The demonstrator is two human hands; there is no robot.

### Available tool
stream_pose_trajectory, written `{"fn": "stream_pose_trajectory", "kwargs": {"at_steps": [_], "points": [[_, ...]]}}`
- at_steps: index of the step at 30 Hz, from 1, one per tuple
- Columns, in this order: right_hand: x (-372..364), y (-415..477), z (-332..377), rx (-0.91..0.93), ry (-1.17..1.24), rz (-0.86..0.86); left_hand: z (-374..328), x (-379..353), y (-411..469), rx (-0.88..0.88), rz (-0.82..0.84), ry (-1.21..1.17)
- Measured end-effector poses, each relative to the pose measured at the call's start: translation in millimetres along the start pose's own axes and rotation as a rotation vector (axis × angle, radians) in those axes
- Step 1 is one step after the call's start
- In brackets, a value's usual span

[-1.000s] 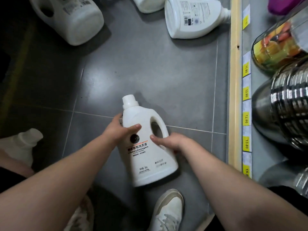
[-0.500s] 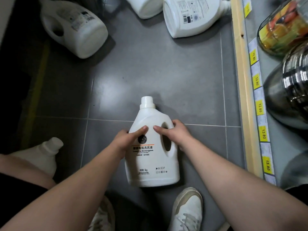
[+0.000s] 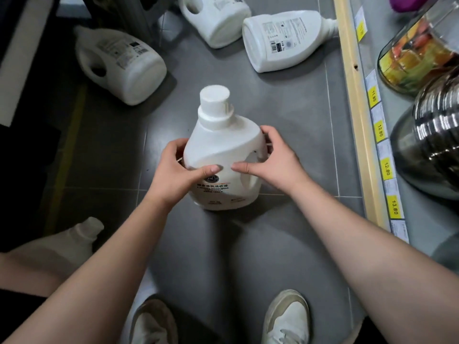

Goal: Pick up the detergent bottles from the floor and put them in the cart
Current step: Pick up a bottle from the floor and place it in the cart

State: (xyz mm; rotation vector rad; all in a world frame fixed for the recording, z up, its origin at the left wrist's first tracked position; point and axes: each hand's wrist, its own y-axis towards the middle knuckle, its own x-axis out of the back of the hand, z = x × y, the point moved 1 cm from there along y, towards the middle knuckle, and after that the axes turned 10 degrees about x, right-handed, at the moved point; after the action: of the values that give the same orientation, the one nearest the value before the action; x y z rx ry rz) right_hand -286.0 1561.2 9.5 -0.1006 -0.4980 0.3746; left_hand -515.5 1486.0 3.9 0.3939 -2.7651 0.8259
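Note:
A white detergent bottle (image 3: 221, 147) with a white cap stands nearly upright above the grey floor, cap toward me. My left hand (image 3: 177, 173) grips its left side and my right hand (image 3: 269, 161) grips its right side by the handle, thumbs almost meeting on the front label. Three more white detergent bottles lie on their sides on the floor: one at the left (image 3: 119, 64), one at the top middle (image 3: 214, 17), one at the top right (image 3: 285, 38). Another white bottle (image 3: 62, 247) lies by my left knee. No cart is in view.
A shelf edge (image 3: 357, 112) with yellow price tags runs down the right side. On the shelf sit a glass jar (image 3: 417, 55) and a shiny steel pot (image 3: 434, 142). My two white shoes (image 3: 288, 319) are at the bottom. A dark zone lies to the left.
The bottle lay flat on the floor; both hands have tipped it up to near upright and raised it toward me. The view has shifted back slightly.

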Motion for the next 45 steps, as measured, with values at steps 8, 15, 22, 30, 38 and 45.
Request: {"fn": "stream_pose_trajectory", "kwargs": {"at_steps": [8,15,22,30,38,45], "points": [[7,-16,7,0.120,-0.113,0.279,0,10,-14,-0.224,0.131,0.322],[0,-26,12,0.089,-0.115,0.264,-10,1,-17,-0.272,0.178,0.339],[9,-30,42,0.117,-0.336,0.269,-29,4,-40,-0.197,0.097,0.313],[75,-83,209,0.162,-0.294,0.277,-157,78,-146,-0.212,0.103,0.299],[183,-164,475,0.263,-0.223,0.239,-382,195,-311,-0.277,0.122,0.341],[253,-239,659,0.374,-0.178,0.104,-538,283,-437,-0.410,0.150,0.325]]}}
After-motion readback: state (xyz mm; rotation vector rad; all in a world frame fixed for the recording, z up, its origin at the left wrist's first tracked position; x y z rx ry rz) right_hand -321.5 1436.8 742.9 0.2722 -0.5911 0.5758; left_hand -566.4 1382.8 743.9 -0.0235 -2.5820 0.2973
